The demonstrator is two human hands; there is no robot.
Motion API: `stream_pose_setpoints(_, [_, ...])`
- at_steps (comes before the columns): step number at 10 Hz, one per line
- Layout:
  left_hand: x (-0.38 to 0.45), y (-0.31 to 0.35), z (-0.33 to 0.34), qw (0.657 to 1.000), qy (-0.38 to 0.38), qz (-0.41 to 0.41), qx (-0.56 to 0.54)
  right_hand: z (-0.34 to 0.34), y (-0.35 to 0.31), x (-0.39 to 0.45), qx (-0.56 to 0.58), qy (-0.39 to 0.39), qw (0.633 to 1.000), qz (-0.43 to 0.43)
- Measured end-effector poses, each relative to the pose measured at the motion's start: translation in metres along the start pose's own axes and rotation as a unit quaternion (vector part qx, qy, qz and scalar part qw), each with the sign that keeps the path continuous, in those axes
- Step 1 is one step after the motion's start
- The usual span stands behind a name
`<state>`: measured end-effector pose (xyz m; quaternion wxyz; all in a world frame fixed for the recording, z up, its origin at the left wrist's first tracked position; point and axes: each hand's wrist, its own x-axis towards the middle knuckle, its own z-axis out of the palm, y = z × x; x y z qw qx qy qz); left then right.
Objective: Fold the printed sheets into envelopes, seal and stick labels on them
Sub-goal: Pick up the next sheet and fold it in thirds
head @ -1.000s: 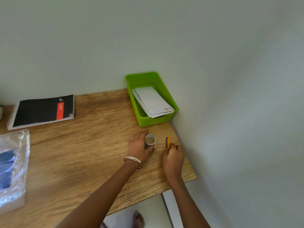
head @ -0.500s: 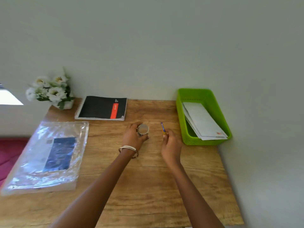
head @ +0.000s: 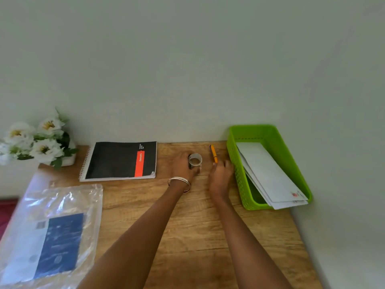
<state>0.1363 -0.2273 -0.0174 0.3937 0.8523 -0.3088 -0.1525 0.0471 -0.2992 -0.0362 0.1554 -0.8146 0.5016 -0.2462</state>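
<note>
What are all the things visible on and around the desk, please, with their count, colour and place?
tape roll: one, clear, back centre of the desk
pen: one, orange, right of the tape roll
basket: one, green, right side
envelopes: several, white, inside the basket
notebook: one, black with a red stripe, back left
flowers: one bunch, white, far left corner
plastic bag: one, clear, front left
desk: one, wooden
left hand: grips the tape roll
right hand: at the pen's near end

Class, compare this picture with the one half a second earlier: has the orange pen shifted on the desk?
Yes. The orange pen now lies farther back toward the wall, level with the notebook and the green basket, its near end at the right hand.
</note>
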Motion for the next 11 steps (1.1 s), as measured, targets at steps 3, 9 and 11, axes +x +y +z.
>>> stream_pose_setpoints(3, [0.018,-0.008,0.025,0.998,0.052,0.02,-0.002,0.021,0.009,0.002,-0.063,0.027,0.998,-0.011])
stream_pose_setpoints(9, [-0.043,-0.012,0.003,1.0,0.025,-0.005,0.013,-0.008,0.011,-0.045,-0.005,-0.012,1.0,-0.019])
stream_pose_setpoints(11, [-0.09,-0.013,-0.014,0.991,0.005,0.032,0.13,-0.037,0.011,-0.074,-0.001,-0.093,0.996,-0.002])
